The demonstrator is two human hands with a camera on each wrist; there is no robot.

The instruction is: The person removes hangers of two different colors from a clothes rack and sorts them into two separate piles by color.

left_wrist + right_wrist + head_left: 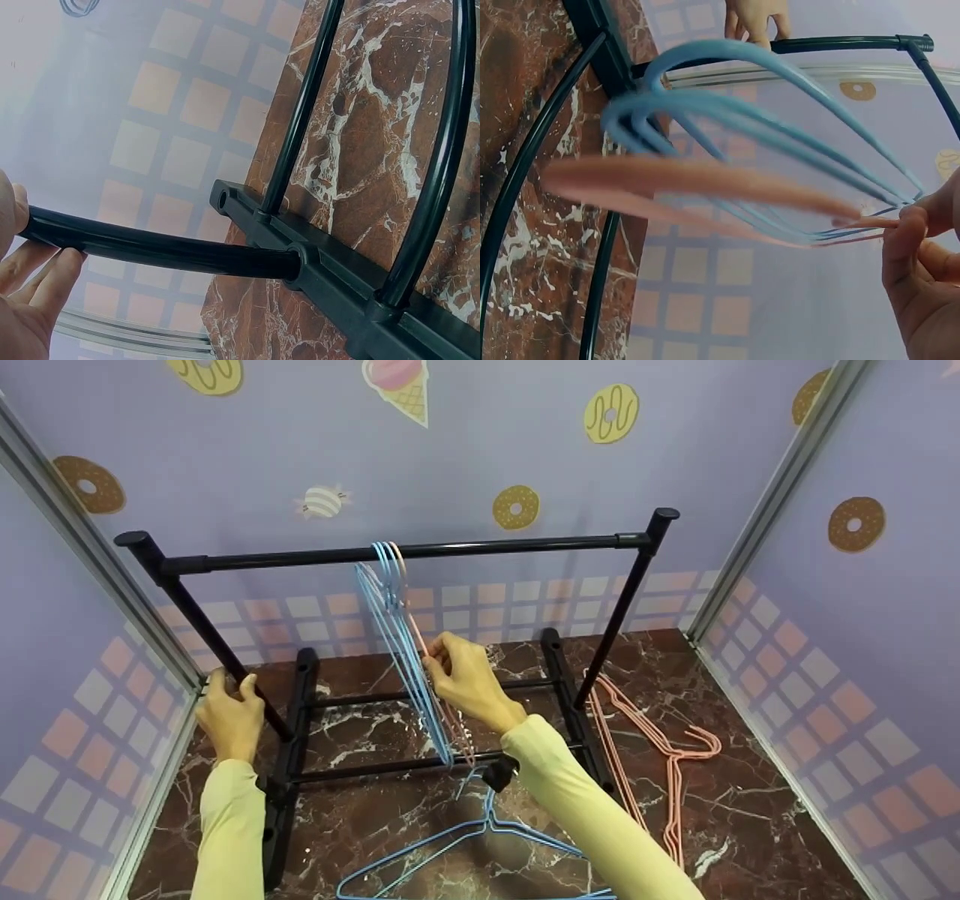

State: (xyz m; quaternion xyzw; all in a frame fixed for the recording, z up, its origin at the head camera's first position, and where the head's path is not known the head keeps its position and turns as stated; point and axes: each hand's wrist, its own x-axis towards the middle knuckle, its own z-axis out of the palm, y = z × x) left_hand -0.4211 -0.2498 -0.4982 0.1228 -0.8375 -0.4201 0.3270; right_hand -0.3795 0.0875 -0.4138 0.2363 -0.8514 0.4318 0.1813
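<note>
Several blue hangers already hang mid-rail on the black rack. The right hand pinches a pink hanger beside them; the left hand grips the rack's left post. More hangers (pink, blue) remain on the marble floor.

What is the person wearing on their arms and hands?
Both arms are covered by long, snug, pale yellow sleeves that reach down to the wrists. The left hand and the right hand are bare: no gloves, rings or watch show. A small black thing sits under the right sleeve; I cannot tell what it is.
</note>
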